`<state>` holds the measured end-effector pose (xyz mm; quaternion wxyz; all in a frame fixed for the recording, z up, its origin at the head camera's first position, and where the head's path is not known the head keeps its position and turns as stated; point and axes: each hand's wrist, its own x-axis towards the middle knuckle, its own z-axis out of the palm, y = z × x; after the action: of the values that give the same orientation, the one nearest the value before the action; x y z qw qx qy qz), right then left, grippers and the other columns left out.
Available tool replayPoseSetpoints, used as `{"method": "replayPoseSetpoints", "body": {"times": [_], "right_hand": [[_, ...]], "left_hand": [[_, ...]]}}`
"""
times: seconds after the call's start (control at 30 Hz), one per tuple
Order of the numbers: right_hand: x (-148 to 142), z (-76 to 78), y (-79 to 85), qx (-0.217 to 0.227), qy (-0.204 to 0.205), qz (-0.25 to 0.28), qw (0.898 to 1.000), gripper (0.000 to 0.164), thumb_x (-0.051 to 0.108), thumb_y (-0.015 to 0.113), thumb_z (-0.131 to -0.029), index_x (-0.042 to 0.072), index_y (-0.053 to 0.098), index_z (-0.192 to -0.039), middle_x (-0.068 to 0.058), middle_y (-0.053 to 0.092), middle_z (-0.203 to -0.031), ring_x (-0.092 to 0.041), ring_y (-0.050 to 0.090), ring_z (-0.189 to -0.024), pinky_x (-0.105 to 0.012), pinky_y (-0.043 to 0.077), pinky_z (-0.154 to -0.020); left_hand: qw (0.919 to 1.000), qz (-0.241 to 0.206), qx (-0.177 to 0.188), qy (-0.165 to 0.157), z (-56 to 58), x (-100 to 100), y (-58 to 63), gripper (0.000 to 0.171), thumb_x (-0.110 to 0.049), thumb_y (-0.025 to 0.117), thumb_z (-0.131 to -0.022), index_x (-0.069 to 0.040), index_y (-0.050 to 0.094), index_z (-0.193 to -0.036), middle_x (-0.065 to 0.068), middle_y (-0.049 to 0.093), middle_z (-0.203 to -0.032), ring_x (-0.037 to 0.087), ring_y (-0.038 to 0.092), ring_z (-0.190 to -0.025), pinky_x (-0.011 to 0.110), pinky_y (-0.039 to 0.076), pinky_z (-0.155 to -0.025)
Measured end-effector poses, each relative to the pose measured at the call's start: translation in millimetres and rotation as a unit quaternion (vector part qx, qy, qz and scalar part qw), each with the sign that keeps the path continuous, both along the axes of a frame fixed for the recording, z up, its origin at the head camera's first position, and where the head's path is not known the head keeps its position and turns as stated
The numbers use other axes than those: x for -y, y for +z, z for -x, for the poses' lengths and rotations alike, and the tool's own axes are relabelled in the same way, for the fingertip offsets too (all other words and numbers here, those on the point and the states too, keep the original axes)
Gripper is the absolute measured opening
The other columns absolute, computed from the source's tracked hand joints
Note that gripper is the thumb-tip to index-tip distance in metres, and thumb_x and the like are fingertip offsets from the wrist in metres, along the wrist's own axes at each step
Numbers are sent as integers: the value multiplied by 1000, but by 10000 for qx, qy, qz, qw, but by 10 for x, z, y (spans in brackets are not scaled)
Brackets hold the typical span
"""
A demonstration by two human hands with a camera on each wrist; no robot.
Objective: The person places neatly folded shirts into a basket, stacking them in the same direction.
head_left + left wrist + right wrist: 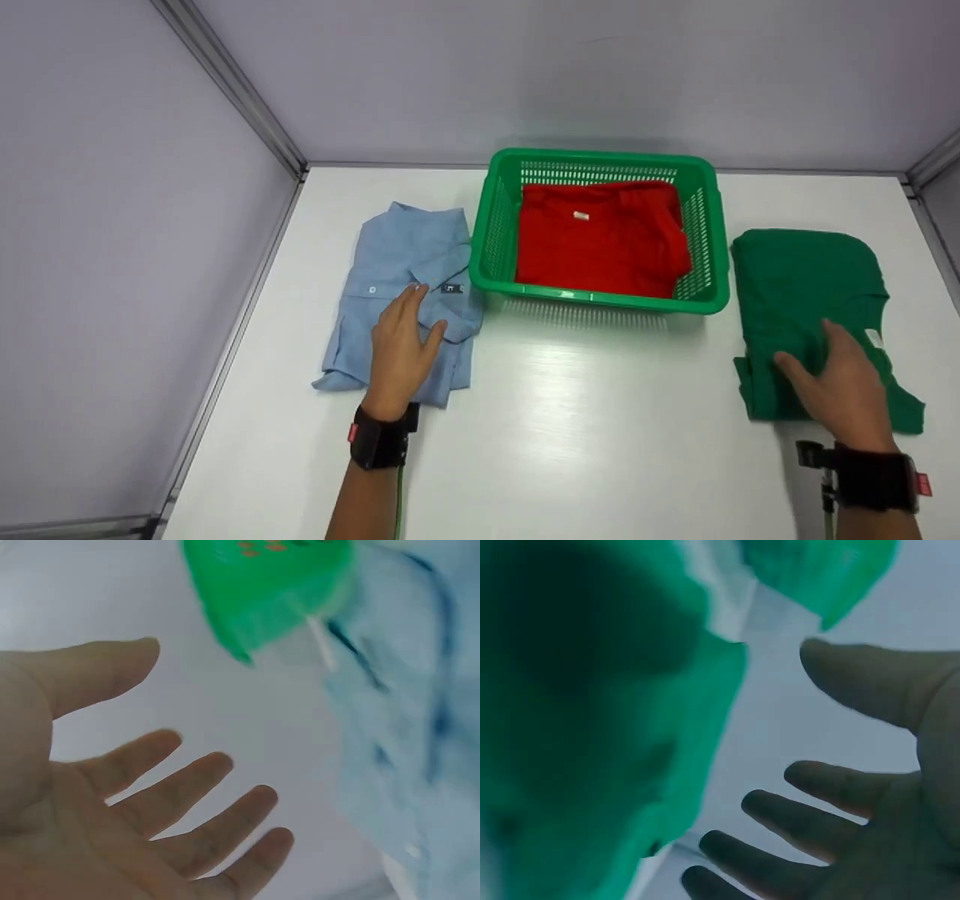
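In the head view my left hand (401,349) hovers over a folded light blue shirt (409,244) at the left. Its fingers are extended and spread in the left wrist view, with nothing held. On the other side, my right hand (844,386) is above a folded green shirt (806,270), thumb apart from the fingers. The right wrist view shows those fingers (765,855) loose and holding nothing. Between the two shirts stands a green plastic basket (600,300), and a folded red shirt (592,247) with a white tag lies inside it.
A white table (585,435) carries everything. Grey panels (412,82) rise behind it and at both sides, joined by metal corner rails (247,105). The basket stands near the back panel, its left side right beside the blue shirt. Each wrist wears a black camera strap (379,439).
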<state>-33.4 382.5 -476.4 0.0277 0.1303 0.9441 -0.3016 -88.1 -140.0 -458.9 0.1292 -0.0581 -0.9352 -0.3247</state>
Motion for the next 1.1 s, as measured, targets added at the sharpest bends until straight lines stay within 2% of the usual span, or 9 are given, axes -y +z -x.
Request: {"method": "replayPoseSetpoints", "body": {"times": [0.1,0.2,0.3,0.47,0.67,0.8,0.97,1.03,1.1], "right_hand": [[-12,-92,-174,392,132,-32,9991,89,43,55,-108,-16,14,-161,-50,21,-159,-70,24,-145,-85,26,-109],[-8,-122,-254,324,181,-76,9993,87,43,54,-109,-17,18,-159,-51,23,-157,-70,24,-145,-85,26,-110],[13,-135,-289,234,178,-95,9995,85,43,53,-109,-18,22,-158,-50,26,-156,-70,25,-144,-85,27,-110],[37,-148,-298,348,174,-97,9992,86,46,53,-109,-17,22,-158,-49,28,-157,-69,26,-145,-85,27,-109],[36,-137,-242,398,236,-171,9988,86,45,54,-108,-17,23,-158,-49,29,-156,-69,28,-143,-84,28,-110],[49,-94,-198,333,20,-304,9990,89,48,57,-106,-15,23,-159,-49,27,-156,-69,28,-143,-86,28,-108],[44,-52,-195,664,-369,-435,9962,98,56,56,-103,-9,15,-163,-53,15,-157,-77,11,-146,-93,19,-105],[33,-31,-200,887,-359,-437,9944,101,59,55,-103,-8,11,-164,-55,10,-157,-82,4,-143,-94,16,-105],[31,-9,-207,1018,-270,-452,9934,102,60,54,-103,-8,10,-164,-57,9,-156,-85,2,-139,-95,14,-105]], "left_hand": [[9958,523,707,238,-105,108,-176,52,-20,76,-97,-3,61,-144,28,54,-153,53,50,-141,73,40,-110],[9858,862,1417,271,-124,126,-302,54,-26,75,-98,-6,61,-146,27,49,-158,57,41,-146,77,34,-112],[9776,1092,1776,283,-162,133,-398,55,-29,75,-97,-7,62,-146,26,45,-162,59,36,-149,79,31,-113],[9750,1176,1853,334,-215,137,-464,55,-31,76,-97,-8,62,-146,25,43,-164,59,33,-151,79,31,-114],[9729,1266,1902,340,-204,137,-492,57,-32,75,-98,-8,61,-148,24,42,-165,58,32,-152,77,32,-114],[9717,1306,1936,349,-195,127,-501,57,-31,74,-99,-7,60,-149,24,41,-165,58,32,-152,77,32,-113],[9701,1299,2029,306,-211,103,-470,57,-31,73,-99,-7,59,-149,25,40,-165,58,30,-153,78,30,-115],[9694,1309,2055,293,-213,106,-460,57,-31,73,-99,-7,59,-149,25,40,-165,58,30,-153,78,30,-115],[9699,1321,2022,303,-216,118,-463,57,-30,73,-99,-6,59,-149,25,41,-165,59,31,-152,78,31,-114]]}}
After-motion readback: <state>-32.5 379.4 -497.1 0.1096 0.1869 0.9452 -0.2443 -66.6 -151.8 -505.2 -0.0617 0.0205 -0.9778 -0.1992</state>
